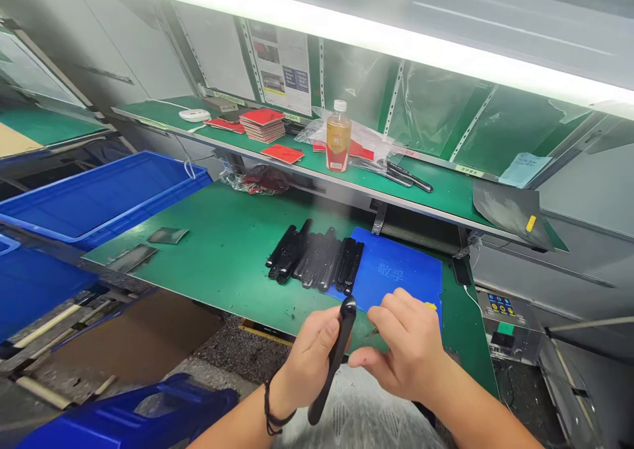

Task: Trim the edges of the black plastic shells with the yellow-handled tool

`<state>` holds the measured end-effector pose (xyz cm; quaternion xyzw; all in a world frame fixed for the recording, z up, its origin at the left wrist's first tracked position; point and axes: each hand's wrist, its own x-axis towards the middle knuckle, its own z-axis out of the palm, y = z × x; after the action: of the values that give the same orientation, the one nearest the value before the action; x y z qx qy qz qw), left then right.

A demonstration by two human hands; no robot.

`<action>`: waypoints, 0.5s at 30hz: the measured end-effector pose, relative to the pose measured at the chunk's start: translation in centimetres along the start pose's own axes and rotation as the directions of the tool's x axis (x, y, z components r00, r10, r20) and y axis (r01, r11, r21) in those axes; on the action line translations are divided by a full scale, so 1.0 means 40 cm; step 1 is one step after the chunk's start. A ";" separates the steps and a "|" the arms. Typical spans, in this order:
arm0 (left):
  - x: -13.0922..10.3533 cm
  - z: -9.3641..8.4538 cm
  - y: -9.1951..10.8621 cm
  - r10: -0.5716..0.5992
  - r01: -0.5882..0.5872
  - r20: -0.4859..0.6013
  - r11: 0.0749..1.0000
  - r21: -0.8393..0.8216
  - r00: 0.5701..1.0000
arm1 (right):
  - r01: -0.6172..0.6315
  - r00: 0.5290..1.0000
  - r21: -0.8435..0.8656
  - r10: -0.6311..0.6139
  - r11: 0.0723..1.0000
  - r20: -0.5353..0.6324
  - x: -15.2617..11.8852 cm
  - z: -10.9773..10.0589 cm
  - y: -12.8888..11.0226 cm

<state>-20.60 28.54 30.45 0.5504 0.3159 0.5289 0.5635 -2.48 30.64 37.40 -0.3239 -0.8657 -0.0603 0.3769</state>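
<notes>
My left hand [313,353] grips a long black plastic piece [337,363] with a rounded, shiny upper end, held tilted above my lap. Close by on the right, my right hand [409,343] is curled, its thumb stretched towards the piece. A thin dark tip [371,333] shows by its fingers and a yellow bit [432,306] behind the knuckles; whether they are one tool I cannot tell. Beyond both hands, several similar black pieces [317,257] lie side by side on the green bench, partly against a blue sheet [401,271].
A shelf [297,172] above the bench [212,251] carries a drink bottle [339,135], stacked red sandpaper-like squares [262,125] and more black pieces [406,173]. Blue bins [104,191] stand left. A phone [461,272] with a cable and a control box [510,323] are right.
</notes>
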 end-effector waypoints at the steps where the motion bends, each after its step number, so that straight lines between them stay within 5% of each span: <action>1: 0.000 0.007 0.002 -0.030 0.030 -0.006 0.999 -0.025 1.000 | -0.011 1.000 -0.020 0.011 1.000 -0.008 0.007 0.004 0.002; 15: 0.029 0.032 0.020 -0.119 0.117 -0.033 0.992 -0.057 0.992 | -0.002 1.000 -0.204 0.008 0.979 0.026 0.033 0.041 0.039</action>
<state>-19.31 29.15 31.71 0.5053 0.3432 0.5131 0.6029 -3.22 33.11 36.95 -0.3638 -0.8591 -0.1435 0.3301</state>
